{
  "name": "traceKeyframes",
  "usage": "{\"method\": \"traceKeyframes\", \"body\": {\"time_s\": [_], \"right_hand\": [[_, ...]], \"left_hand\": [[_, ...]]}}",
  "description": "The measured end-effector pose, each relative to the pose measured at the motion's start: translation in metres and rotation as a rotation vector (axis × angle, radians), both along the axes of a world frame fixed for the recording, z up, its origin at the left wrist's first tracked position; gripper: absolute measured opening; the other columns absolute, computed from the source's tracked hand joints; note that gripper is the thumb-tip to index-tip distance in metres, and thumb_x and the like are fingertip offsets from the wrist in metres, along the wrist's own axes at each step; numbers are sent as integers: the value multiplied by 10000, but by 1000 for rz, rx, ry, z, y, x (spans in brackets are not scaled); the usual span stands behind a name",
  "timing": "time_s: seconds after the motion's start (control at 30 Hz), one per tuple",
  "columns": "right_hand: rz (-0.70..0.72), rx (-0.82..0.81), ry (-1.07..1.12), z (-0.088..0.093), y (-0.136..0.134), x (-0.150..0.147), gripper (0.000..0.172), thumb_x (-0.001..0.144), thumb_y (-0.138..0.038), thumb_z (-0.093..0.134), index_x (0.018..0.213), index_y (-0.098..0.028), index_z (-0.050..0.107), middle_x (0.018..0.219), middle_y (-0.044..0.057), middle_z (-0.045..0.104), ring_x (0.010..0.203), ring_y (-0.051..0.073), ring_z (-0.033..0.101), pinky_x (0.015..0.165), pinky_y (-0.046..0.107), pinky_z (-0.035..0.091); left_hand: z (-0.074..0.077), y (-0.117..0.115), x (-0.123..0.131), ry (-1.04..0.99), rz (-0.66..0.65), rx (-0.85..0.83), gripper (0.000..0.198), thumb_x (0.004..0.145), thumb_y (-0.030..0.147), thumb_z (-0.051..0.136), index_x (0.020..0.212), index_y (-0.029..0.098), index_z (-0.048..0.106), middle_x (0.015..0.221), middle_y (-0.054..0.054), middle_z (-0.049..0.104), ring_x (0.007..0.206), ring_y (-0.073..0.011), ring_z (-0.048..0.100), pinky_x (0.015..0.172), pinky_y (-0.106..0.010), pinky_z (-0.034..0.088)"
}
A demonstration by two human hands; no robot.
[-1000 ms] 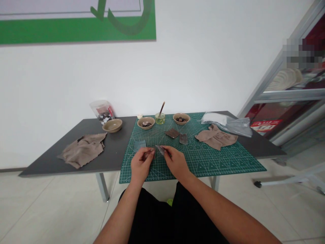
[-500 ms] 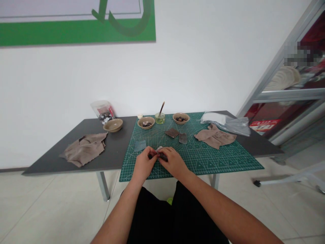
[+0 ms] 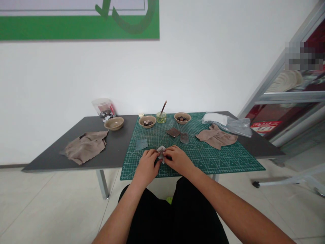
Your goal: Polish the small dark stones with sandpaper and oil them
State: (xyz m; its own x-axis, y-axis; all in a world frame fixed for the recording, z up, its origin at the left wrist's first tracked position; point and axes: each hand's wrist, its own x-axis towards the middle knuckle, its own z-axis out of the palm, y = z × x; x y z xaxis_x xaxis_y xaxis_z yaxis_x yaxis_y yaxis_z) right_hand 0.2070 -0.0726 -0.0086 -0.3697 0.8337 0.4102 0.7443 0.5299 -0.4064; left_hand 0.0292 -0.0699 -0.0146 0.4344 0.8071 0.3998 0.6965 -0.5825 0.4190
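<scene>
Above the near edge of the green cutting mat (image 3: 198,162), my left hand (image 3: 148,166) and my right hand (image 3: 179,160) meet, fingers closed on a small greyish-white piece (image 3: 161,149) between them. The piece lies tilted, with one corner pointing away from me; what it is made of is too small to tell. Past my hands lie a brown square piece (image 3: 173,132) and a dark grey one (image 3: 184,137). A blue-grey square (image 3: 141,144) rests to the left of them.
Behind stand a bowl of small discs (image 3: 147,125), a glass with a brush (image 3: 161,118) and a bowl of dark pieces (image 3: 182,121). Brown cloths lie left (image 3: 85,147) and right (image 3: 217,137). Also there: a bowl (image 3: 114,127), a tipped jar (image 3: 104,110) and a plastic bag (image 3: 235,125).
The greyish-white piece between my fingers shows more of its flat face now. My hands have spread slightly apart around it. The whole view has shifted a little.
</scene>
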Motion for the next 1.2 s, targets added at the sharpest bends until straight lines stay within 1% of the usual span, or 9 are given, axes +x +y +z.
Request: {"method": "traceKeyframes", "body": {"time_s": [0.17,0.27,0.43,0.6,0.67,0.8,0.93,1.07,1.2], "right_hand": [[47,31,-45,-1,5,3,78,855,-151,653,802,-172,708,918,85,710,918,224,591,848,379,511],[32,19,-53,-1,9,8,88,850,-137,661,789,-168,717,905,85,714,915,223,595,846,378,517],[88,35,-62,-1,14,15,43,837,-146,691,826,-162,730,902,78,718,904,215,598,851,369,520],[10,51,-63,-5,15,21,79,847,-137,671,796,-167,725,906,82,711,916,219,592,841,365,519],[11,53,-45,-6,14,21,93,855,-142,659,801,-175,727,903,79,708,916,217,590,834,363,518],[106,37,-20,-4,13,16,107,878,-162,639,843,-191,736,906,70,719,902,212,601,858,379,514],[44,47,-67,-4,14,14,110,876,-153,635,833,-174,734,919,93,717,916,234,596,846,400,516],[114,48,-67,-5,15,12,108,877,-155,635,842,-193,730,907,72,714,909,217,597,872,391,508],[33,42,-64,-5,16,11,99,857,-143,639,792,-180,705,908,87,712,918,232,591,858,399,511]], "left_hand": [[3,1,-1,21,11,-10,137,862,182,595,986,197,650,1098,-82,646,1033,-268,547,923,-456,489],[4,1,0,22,7,-23,118,852,185,607,962,196,645,1074,-80,646,1026,-267,545,917,-454,487],[4,1,2,19,24,-29,133,855,203,613,985,199,639,1170,-84,635,1072,-283,535,947,-466,472],[4,2,4,30,36,-17,70,869,216,603,925,195,639,1070,-78,656,1008,-278,536,906,-456,477],[5,2,4,35,39,-14,77,871,223,602,930,195,643,1044,-78,654,999,-275,532,898,-454,476],[6,2,3,56,32,-36,77,868,212,597,929,192,641,1000,-74,642,990,-270,526,898,-442,473],[6,3,3,46,26,-36,84,854,198,603,928,197,643,1006,-75,640,995,-270,521,895,-441,472],[5,3,3,48,29,-27,79,857,206,598,922,199,643,1014,-78,638,997,-275,522,896,-452,477],[3,2,3,26,48,-19,73,858,206,601,917,201,643,1087,-84,640,1028,-282,532,917,-460,488]]}}
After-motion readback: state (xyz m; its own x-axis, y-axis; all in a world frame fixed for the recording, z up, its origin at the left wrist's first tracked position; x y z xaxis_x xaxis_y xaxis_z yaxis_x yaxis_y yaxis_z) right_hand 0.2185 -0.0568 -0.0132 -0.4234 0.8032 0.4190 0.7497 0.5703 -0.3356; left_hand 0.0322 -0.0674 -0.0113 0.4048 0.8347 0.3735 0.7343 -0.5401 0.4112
